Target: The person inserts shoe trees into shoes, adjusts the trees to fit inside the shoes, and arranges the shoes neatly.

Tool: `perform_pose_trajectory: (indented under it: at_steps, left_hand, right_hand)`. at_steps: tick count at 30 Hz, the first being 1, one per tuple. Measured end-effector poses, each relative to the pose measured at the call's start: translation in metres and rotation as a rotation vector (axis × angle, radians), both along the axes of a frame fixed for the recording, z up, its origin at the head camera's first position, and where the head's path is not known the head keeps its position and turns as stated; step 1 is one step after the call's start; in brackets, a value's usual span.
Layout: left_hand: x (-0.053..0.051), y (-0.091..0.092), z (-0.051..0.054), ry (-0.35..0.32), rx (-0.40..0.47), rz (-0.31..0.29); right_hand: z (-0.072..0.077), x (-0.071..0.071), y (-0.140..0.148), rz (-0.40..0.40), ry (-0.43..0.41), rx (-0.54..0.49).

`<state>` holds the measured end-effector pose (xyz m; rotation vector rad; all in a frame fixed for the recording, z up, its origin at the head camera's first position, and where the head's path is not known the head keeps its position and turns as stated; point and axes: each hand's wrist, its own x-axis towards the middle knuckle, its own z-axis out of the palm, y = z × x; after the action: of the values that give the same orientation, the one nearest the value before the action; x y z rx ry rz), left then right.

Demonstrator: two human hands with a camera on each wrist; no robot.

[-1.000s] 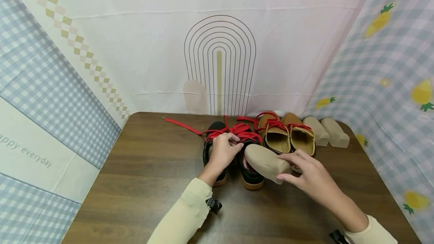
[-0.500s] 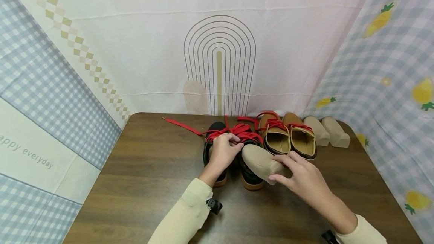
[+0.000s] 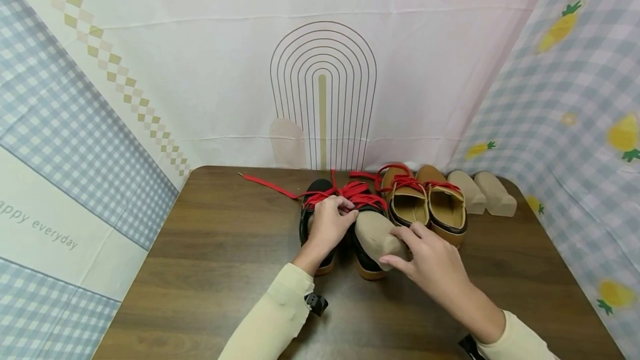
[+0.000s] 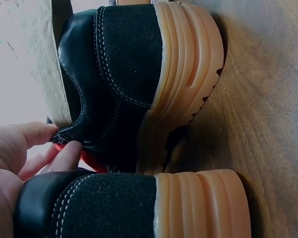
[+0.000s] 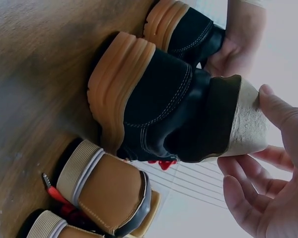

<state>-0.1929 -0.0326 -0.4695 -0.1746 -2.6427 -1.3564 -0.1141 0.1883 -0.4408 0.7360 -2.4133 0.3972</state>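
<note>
Two black shoes with red laces and tan soles stand side by side on the table. My right hand (image 3: 432,260) grips the back end of a beige shoe tree (image 3: 376,235) between thumb and fingers. The shoe tree's front part tilts down into the opening of the right black shoe (image 5: 159,94). My left hand (image 3: 327,224) reaches over the left black shoe (image 4: 104,206) and pinches the collar edge of the right one near the laces (image 3: 355,193). What lies inside the right shoe is hidden.
A pair of brown shoes (image 3: 447,210) with red laces stands just right of the black pair. Two more beige shoe trees (image 3: 495,196) lie at the table's back right corner. One loose red lace (image 3: 267,184) stretches left across the wooden table (image 3: 210,271). Cloth hangs behind.
My right hand has moved left and slightly forward, bringing the shoe tree further over and into the right black shoe's opening. The left hand has kept its place.
</note>
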Motion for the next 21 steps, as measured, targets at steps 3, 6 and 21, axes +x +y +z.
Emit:
perform_pose_trajectory:
  at_steps: [3,6,21]
  left_hand:
    - [0.000,0.000,-0.001,0.008,-0.007,0.002]
    - [0.000,0.001,-0.001,0.020,-0.015,0.008]
    - [-0.002,-0.001,-0.005,0.034,0.024,-0.018]
  right_hand:
    - [0.001,0.000,-0.003,-0.006,-0.007,0.004]
    - [0.001,0.000,-0.005,-0.010,-0.033,0.009]
    - [0.002,-0.015,0.009,0.262,-0.041,-0.029]
